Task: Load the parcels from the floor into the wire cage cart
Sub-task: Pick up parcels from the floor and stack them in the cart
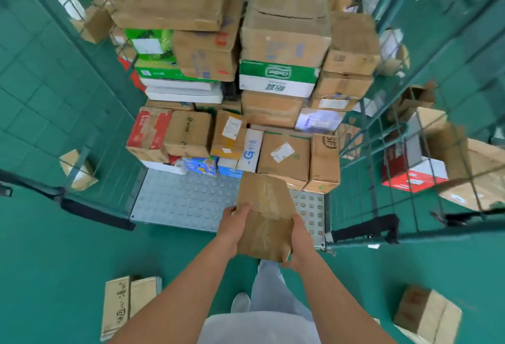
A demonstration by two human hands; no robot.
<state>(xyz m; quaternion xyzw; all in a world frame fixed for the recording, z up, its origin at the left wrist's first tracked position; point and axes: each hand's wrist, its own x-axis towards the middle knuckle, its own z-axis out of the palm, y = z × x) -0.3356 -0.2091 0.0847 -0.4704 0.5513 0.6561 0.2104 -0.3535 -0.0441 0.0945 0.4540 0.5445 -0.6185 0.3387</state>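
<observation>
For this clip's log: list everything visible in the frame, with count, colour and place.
held parcel: one, brown cardboard, taped, above the cart's front edge.
wire cage cart: one, green mesh sides, front open, centre.
cart floor plate: one, grey studded metal, front part bare.
stacked parcels: many, mostly brown, some green, white, red and blue, piled against the cart's back.
floor parcels: two plainly on the near floor, brown, lower left and lower right; more boxes lie outside the mesh on both sides.
floor: green.
left hand: grips the parcel's left edge.
right hand: grips its right edge.
legs: grey trousers, light shoe.
</observation>
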